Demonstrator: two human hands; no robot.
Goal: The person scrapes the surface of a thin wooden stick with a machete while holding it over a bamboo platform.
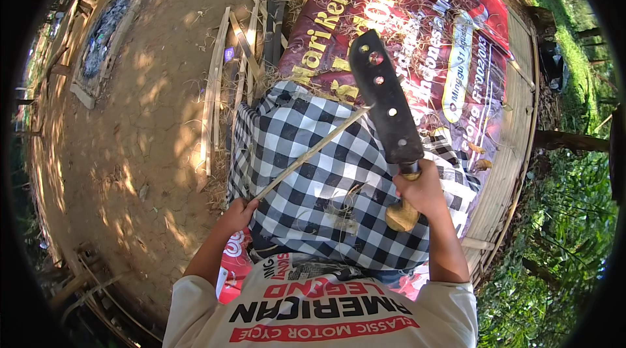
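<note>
Left hand (240, 214): fingers curled round near end of stick (313, 153). Right hand (424, 188): fingers wrapped about handle of knife (385, 97). Stick slants above checked cloth (326, 185), tip at blade; contact unclear.

The broad blade (389, 110) is showing matt metal, while its handle (402, 216) and the stick (316, 150) are looking like bare wood. The near checked cloth (293, 133) is appearing matt, the far banner (424, 32) is shining like glossy plastic, and rough earth (156, 172) is showing at left
</note>
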